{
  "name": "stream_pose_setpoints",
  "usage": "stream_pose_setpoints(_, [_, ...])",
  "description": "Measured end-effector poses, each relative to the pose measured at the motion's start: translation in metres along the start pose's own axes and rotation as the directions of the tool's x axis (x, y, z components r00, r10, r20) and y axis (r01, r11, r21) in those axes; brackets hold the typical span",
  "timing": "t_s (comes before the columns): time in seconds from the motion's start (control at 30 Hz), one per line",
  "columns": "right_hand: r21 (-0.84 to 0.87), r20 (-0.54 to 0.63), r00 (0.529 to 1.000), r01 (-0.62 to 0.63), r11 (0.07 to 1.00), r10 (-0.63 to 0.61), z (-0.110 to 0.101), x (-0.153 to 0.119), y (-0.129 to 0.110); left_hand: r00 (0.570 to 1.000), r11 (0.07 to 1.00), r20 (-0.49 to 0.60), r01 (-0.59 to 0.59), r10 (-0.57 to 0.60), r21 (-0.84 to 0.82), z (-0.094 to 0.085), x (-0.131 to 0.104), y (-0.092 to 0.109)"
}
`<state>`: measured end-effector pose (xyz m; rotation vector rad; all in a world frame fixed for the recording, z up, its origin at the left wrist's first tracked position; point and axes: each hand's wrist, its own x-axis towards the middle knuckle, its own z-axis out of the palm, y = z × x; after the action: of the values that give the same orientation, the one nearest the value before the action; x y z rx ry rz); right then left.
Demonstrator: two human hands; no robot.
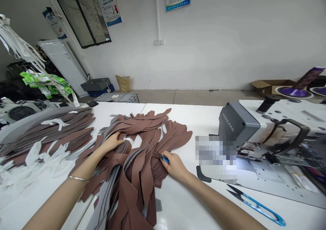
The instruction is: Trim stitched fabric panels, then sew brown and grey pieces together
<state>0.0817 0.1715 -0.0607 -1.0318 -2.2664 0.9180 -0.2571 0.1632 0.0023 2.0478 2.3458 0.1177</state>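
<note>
Brown pieces: the large heap [175,140] of curved brown strips with grey backs lay fanned and overlapping on the white table [201,116], in front of the person and between both hands.
Left hand: the left hand [113,142] lay on the upper left of the heap, fingers touching the strips beside a white patch; whether its grip was closed on a strip, I could not tell.
Bangle: a silver bangle [78,179] circled the left wrist.
Right hand: the right hand [174,165] was at the heap's right side, its grip closed around a small blue-handled cutter [165,159].
Cutter tip: the dark end pointed left, against or just over the brown strips; which, I could not tell.
Left stack: more brown and grey pieces [78,119] were layered on the left, with white scraps [35,155] in front of them.
Sewing machine: the sewing machine [238,123] stood to the right, its dark grey cover marked HIGHLEAD, part of it blurred into blocks.
Blue snips: a second pair of snips [259,206] lay before the machine, dark blades toward the upper left.
Thread: a purple cone [295,92] stood behind the machine.
</note>
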Motion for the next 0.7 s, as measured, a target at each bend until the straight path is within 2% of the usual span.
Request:
stream_pose_setpoints(0.1, [-0.021, 0.018, 1.000, -0.010, 1.000, 0.010, -0.002, -0.002, 0.002, 0.992, 0.987, -0.025, -0.118, 0.122, 0.112, -0.002, -0.009, 0.015])
stream_pose_setpoints(0.23, [-0.047, 0.034, 0.999, -0.037, 0.998, 0.038, -0.002, -0.002, 0.005, 0.960, 0.937, -0.029, -0.267, 0.280, 0.225, 0.001, -0.021, 0.033])
stream_pose_setpoints(0.43, [-0.083, 0.042, 0.998, -0.048, 0.995, 0.051, 0.001, 0.004, 0.005, 0.946, 0.911, -0.050, -0.293, 0.320, 0.289, -0.001, -0.008, 0.031])
stream_pose_setpoints(0.57, [-0.077, 0.027, 0.998, -0.057, 0.995, 0.059, 0.008, 0.021, 0.007, 0.947, 0.930, -0.050, -0.300, 0.317, 0.211, -0.004, 0.004, 0.029])
stream_pose_setpoints(0.7, [-0.048, 0.018, 0.998, -0.052, 0.997, 0.053, 0.020, 0.054, 0.007, 0.966, 0.974, -0.131, -0.216, 0.224, 0.071, -0.004, 0.020, 0.043])
